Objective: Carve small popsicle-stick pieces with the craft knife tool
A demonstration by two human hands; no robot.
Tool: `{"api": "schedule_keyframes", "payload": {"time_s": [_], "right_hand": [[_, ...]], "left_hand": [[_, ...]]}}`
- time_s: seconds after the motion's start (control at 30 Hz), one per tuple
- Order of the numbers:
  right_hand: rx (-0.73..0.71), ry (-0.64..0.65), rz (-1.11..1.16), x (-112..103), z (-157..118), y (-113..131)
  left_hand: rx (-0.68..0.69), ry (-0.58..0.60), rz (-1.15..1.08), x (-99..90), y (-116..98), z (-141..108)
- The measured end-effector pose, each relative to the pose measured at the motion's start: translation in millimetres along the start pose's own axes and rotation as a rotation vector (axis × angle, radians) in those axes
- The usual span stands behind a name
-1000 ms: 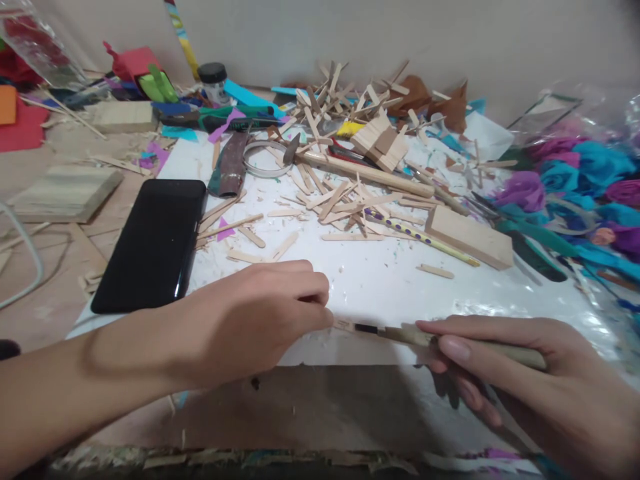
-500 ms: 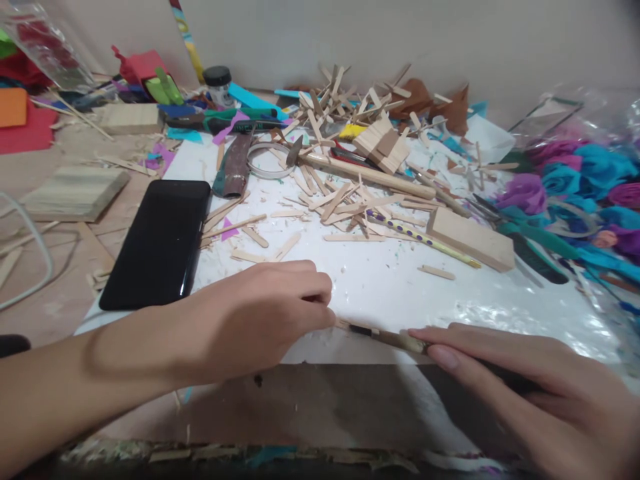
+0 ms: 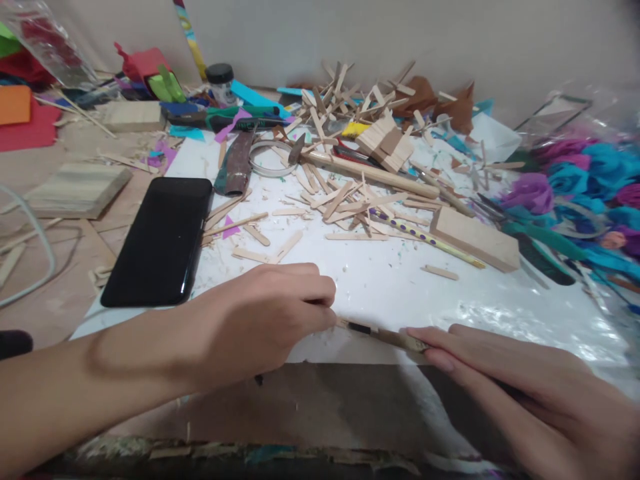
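Observation:
My left hand (image 3: 280, 317) is closed in a pinch over the front part of the white sheet (image 3: 380, 287). A small pale wood piece (image 3: 343, 322) shows at its fingertips; the rest of it is hidden. My right hand (image 3: 505, 380) grips a slim tool (image 3: 395, 338) with a wooden handle and a dark section toward its tip. The tool's tip meets the wood piece beside my left fingertips. A black phone (image 3: 159, 243) lies behind my left forearm.
Wooden sticks (image 3: 345, 200) lie scattered behind my hands, with a hammer (image 3: 370, 175), a tape roll (image 3: 273, 160), a patterned pencil (image 3: 425, 238) and a wood block (image 3: 475, 240). Crepe-paper flowers (image 3: 530, 193) are at the right. A white cable (image 3: 45, 240) curves at the left.
The view has shifted slightly. Both hands keep their grips, and the tool's tip stays beside my left fingertips.

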State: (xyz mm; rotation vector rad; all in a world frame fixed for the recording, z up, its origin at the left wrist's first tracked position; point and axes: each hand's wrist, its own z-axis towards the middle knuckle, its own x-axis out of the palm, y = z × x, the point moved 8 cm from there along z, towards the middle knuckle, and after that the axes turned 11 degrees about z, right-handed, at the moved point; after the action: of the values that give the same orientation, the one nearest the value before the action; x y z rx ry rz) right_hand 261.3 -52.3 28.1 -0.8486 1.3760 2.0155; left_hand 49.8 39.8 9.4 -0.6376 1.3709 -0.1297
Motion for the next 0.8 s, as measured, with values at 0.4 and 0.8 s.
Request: {"api": "schedule_keyframes", "payload": {"time_s": [0.4, 0.8], "right_hand": [[0.016, 0.051, 0.007, 6, 8, 3], [0.004, 0.053, -0.044, 5, -7, -2]], "left_hand": [[-0.038, 0.017, -0.025, 3.2, 3, 1], [-0.036, 0.053, -0.080, 3.0, 2, 0]]}}
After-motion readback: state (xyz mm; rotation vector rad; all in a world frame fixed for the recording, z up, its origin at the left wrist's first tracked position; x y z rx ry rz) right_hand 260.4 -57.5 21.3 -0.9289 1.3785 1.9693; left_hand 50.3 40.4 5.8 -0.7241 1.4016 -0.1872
